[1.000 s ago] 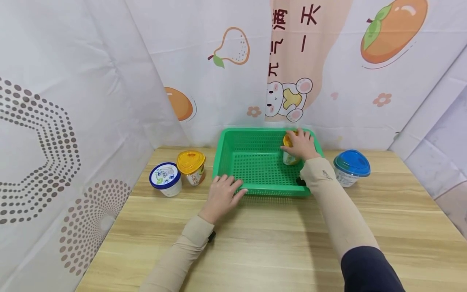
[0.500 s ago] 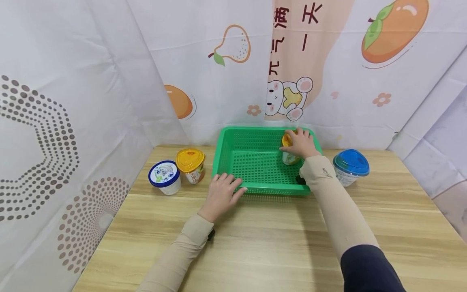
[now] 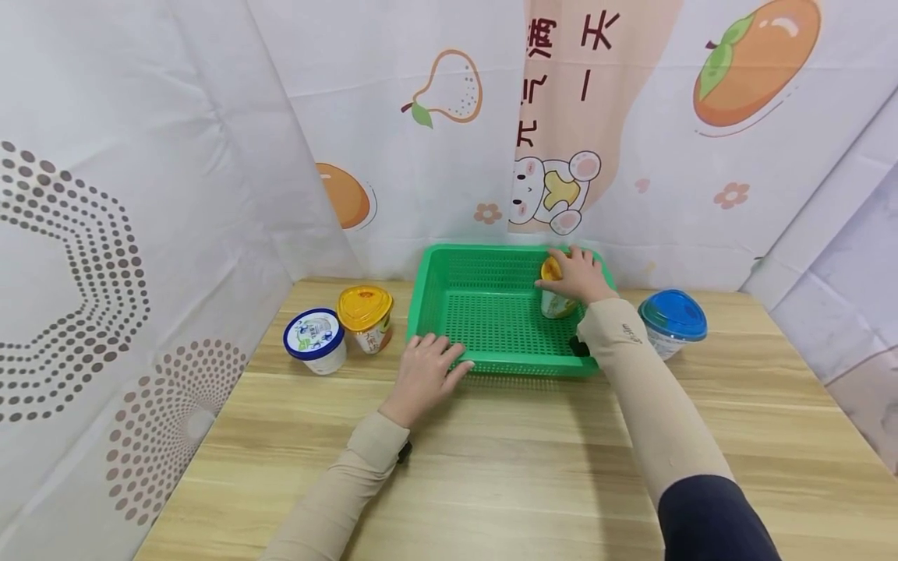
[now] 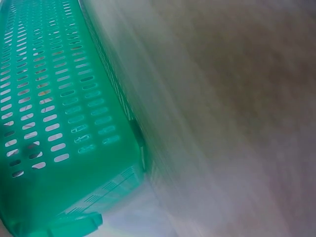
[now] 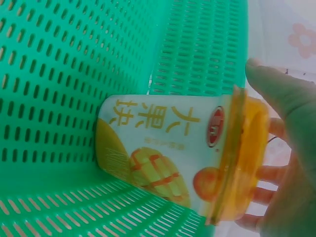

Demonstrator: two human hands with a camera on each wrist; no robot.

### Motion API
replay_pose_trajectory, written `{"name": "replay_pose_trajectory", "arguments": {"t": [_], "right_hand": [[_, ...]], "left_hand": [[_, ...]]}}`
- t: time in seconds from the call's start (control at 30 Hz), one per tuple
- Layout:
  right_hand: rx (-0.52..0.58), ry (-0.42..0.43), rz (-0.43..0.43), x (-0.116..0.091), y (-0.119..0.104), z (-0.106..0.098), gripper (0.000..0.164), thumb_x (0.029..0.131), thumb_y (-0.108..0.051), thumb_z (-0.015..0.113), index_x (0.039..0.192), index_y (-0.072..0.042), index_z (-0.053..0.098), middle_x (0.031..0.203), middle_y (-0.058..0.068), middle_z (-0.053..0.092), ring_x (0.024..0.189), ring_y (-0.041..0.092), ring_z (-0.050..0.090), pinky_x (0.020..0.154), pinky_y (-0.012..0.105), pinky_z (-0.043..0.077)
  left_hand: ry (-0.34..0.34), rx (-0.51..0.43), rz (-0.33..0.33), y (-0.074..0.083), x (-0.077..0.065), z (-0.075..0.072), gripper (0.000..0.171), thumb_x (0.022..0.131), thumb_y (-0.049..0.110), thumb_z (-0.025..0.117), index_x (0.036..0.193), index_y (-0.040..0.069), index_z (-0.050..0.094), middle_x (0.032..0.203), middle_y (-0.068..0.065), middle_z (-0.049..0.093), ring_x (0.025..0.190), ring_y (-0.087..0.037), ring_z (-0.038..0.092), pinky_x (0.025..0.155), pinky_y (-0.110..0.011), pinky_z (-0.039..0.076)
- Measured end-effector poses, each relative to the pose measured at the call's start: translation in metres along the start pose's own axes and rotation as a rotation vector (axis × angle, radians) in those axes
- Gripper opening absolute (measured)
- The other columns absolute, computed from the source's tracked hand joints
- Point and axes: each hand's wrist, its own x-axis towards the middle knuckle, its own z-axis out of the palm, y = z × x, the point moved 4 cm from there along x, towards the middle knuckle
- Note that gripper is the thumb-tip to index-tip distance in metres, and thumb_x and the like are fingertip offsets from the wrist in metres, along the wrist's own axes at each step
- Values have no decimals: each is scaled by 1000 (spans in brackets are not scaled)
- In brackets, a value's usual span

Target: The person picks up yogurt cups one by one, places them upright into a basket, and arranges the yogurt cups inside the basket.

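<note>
Both sleeves [image 3: 326, 491] are beige, the right with dark lettering [image 3: 629, 333] below navy fabric [image 3: 712, 514].

1. One table [image 3: 505, 467].
2. One green basket [image 3: 519, 363], back edge.
3. Two yellow-lidded cups [image 3: 365, 310] [image 5: 158, 143]: table's back-left corner, basket's right edge.
4. One blue-lidded cup [image 3: 673, 315], back-right corner.
5. One blue-rimmed tub [image 3: 316, 336], left edge.
6. Two hands [image 3: 425, 375] [image 3: 581, 279].

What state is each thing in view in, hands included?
Green basket: upright, one cup inside.
Inner yellow-lidded cup: upright, lid on.
Outer yellow-lidded cup: upright, lid on.
Blue-rimmed tub: upright, lid on.
Blue-lidded cup: upright, lid on.
Left hand: rests on basket rim.
Right hand: holds inner cup's top.
</note>
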Motion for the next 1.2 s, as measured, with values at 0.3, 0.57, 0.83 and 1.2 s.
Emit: {"name": "replay_pose_trajectory", "arguments": {"t": [0.3,0.57,0.83,1.2], "right_hand": [[12,-40,15,-6,-5,-13,71,88,-44,51,144,-17,18,146,29,11,132,50,9,102,65,12],[31,-71,19,-13,-4,-23,68,89,-45,47,145,-18,18,146,29,11,132,50,7,102,65,11],[37,-48,-2,-25,-5,-39,67,89,-41,50,144,-16,20,144,30,15,131,50,10,103,64,11],[28,-48,-25,-47,4,-49,68,89,-44,50,143,-14,22,145,28,16,131,49,11,103,64,11]], "left_hand": [[-5,-16,-4,1,0,-2,30,86,47,52,96,21,65,83,1,64,77,-18,56,67,-32,36],[-23,-28,-17,0,1,0,30,87,46,52,97,22,65,84,1,64,79,-18,56,67,-32,36],[1,-18,-6,0,2,-1,28,85,46,55,95,21,64,81,1,64,76,-18,56,65,-32,36],[-5,-20,-1,1,2,0,30,86,46,52,96,21,65,82,1,64,75,-19,56,64,-32,36]]}}
